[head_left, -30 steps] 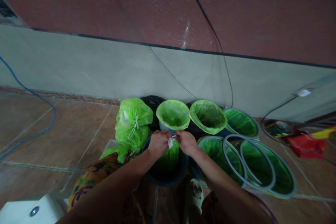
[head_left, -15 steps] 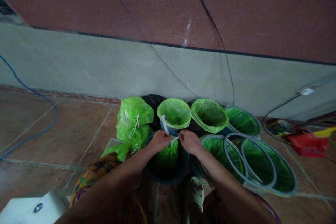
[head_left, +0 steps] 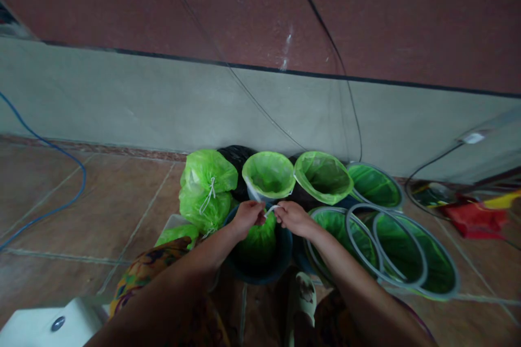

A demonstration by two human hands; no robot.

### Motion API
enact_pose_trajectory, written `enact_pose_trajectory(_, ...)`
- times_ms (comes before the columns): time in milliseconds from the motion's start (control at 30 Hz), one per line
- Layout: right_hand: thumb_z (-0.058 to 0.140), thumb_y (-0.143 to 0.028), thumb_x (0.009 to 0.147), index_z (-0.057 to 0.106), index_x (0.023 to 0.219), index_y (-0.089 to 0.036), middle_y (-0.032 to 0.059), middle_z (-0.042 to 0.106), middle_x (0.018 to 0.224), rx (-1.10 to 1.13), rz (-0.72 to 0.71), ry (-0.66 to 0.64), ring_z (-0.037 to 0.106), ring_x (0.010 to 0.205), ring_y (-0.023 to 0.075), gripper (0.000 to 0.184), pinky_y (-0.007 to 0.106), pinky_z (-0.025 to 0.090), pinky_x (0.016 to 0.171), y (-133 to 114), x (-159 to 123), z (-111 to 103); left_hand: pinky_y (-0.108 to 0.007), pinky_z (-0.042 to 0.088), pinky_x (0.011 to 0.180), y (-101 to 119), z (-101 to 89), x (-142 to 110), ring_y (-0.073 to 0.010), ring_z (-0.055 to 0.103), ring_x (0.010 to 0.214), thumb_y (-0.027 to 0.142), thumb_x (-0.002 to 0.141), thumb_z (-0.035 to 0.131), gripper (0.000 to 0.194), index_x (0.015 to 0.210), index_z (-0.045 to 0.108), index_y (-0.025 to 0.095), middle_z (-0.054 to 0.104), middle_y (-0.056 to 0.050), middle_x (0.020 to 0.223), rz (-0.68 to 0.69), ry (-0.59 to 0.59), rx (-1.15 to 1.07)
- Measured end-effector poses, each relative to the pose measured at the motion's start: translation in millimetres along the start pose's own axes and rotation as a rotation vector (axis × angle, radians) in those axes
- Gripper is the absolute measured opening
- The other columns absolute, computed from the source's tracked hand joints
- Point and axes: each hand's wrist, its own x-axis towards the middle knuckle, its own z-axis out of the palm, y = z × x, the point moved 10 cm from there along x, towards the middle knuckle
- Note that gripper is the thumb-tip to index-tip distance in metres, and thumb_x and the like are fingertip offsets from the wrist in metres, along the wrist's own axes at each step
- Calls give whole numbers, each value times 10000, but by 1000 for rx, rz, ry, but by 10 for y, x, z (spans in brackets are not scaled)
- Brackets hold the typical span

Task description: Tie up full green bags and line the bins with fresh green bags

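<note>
Your left hand (head_left: pixel 247 219), curled nearly shut, the strip running into its fingers; your right hand (head_left: pixel 293 219), pinched closed on the same thin white plastic tie (head_left: pixel 271 210), both just above a bright green plastic liner (head_left: pixel 260 244) inside a round dark blue bucket (head_left: pixel 257 276) directly before you; keep the tie taut between your fingertips, clear of the liner; to the left, a knotted bright green plastic bag (head_left: pixel 207 190) and a black plastic bag (head_left: pixel 236 162); behind, a green-lined round bin (head_left: pixel 268 175); to the right, overlapping grey-rimmed green-lined hoops (head_left: pixel 401 252); at your feet, a pale patterned slipper (head_left: pixel 303 303).
</note>
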Motion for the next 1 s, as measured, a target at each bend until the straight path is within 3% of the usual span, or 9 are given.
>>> enact_pose_trajectory(100,402,-274,926,517,708,-186,-1,579,663,16,-66,-26,541,601,118,261,232,359,584,-92,-18,26,-205,374,498,37,99,7,-71,487,475,134,605,660,94,678,601,135,542,50,525,66,-81,105)
enact_pose_trajectory(167,416,-278,919,538,714,-179,-3,573,660,-20,-98,-18,535,621,121,259,235,348,593,-156,-31,11,-198,333,499,76,172,7,-65,464,496,59,558,627,152,693,624,128,537,62,538,133,-145,220)
enact_pose_trajectory(300,455,-283,908,613,760,-166,12,619,702,-77,-136,30,547,677,134,246,246,355,630,-248,-41,-60,-205,335,535,136,224,10,-78,476,535,148,645,648,48,623,608,135,546,54,547,279,-184,492)
enact_pose_trajectory(433,544,-196,833,664,930,-170,40,698,873,-34,-133,109,614,805,162,157,262,424,747,-229,-31,-150,-210,360,523,126,222,4,-101,519,518,280,776,604,160,689,627,148,564,44,542,318,-180,595)
enact_pose_trajectory(600,517,6,695,574,1233,-166,86,678,1149,-53,-141,92,619,1007,181,568,271,425,885,-174,-21,-81,-209,423,547,169,247,-35,-111,578,531,241,806,562,113,779,635,159,598,44,580,332,-178,553)
enact_pose_trajectory(667,505,6,703,603,1168,-164,72,701,1056,-86,-120,24,626,940,175,505,255,427,829,-146,-14,12,-210,443,561,179,264,-42,-114,599,551,205,793,558,90,789,638,164,622,40,611,335,-191,548)
enact_pose_trajectory(800,545,-116,795,657,868,-164,45,690,822,-218,-59,-3,599,756,162,142,245,386,680,-120,-7,46,-215,460,558,154,236,-28,-115,614,555,155,763,581,43,758,623,167,638,38,629,285,-170,509)
enact_pose_trajectory(1000,621,-239,797,706,756,-182,30,694,728,-146,16,132,595,685,153,111,258,376,644,-109,-25,-151,-221,475,547,0,122,-34,-108,624,531,170,742,685,104,717,588,141,639,9,571,27,-94,167)
